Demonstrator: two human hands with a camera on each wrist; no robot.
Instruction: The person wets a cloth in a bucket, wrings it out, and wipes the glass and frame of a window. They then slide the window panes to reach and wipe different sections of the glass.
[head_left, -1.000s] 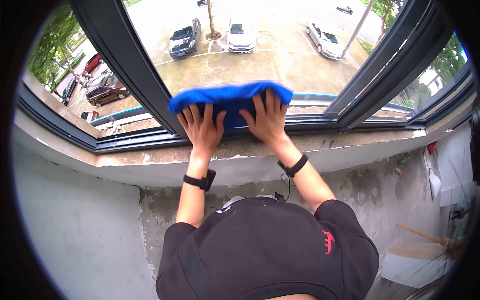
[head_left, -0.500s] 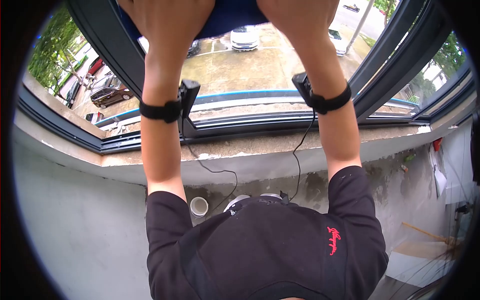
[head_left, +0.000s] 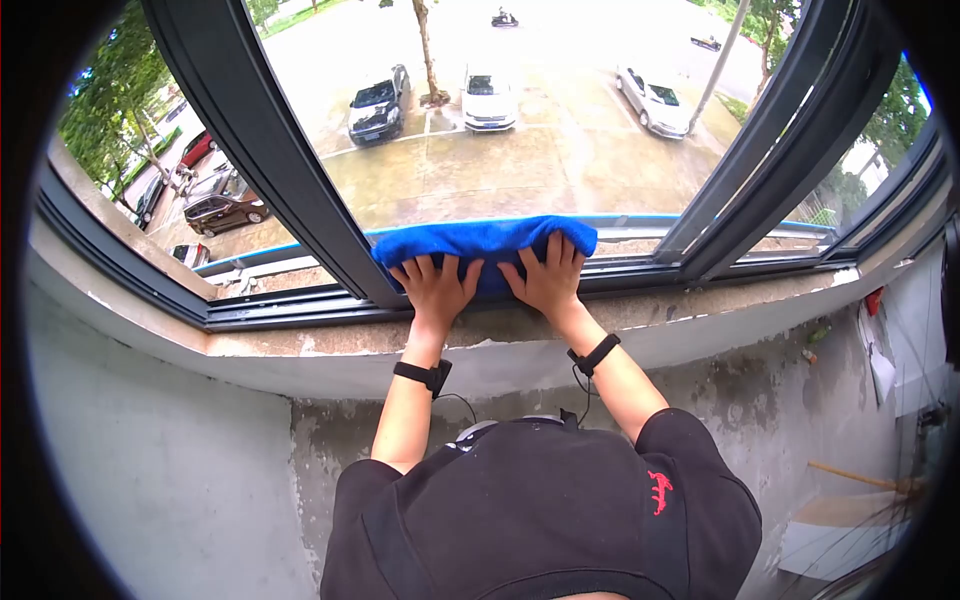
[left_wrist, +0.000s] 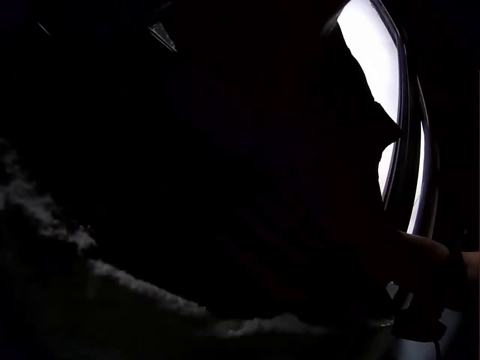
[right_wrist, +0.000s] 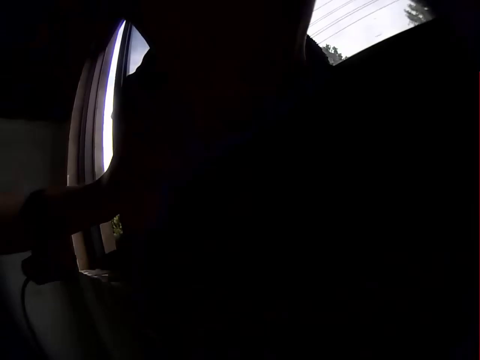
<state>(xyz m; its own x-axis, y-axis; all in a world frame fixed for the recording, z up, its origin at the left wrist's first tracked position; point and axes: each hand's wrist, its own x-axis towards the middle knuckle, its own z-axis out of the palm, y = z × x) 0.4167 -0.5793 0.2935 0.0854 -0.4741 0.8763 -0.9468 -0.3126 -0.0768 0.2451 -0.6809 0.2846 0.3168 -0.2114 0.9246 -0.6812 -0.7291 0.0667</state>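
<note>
A blue cloth [head_left: 480,236] lies bunched sideways against the bottom of the window pane [head_left: 540,175], just above the dark frame rail. My left hand [head_left: 437,293] presses on its left part with fingers spread and pointing up the glass. On the right part, my right hand [head_left: 549,285] presses in the same way, fingers extended, thumb toward the other hand. Both palms sit low, close to the sill [head_left: 500,325]. The wrist views are nearly black; in the right wrist view a forearm [right_wrist: 75,206] shows dimly, and the cloth cannot be made out.
Dark upright frame bars [head_left: 285,160] stand left of the pane, with another bar [head_left: 770,140] to its right. Below the sill is a pale wall [head_left: 260,368]. A wooden stick [head_left: 855,476] and white boards [head_left: 835,548] lie at the lower right. Parked cars [head_left: 488,103] show outside.
Half a second ago both arms reached high up the pane with the cloth. Now hands and cloth are down at the bottom of the glass, slightly lower than one second ago.
</note>
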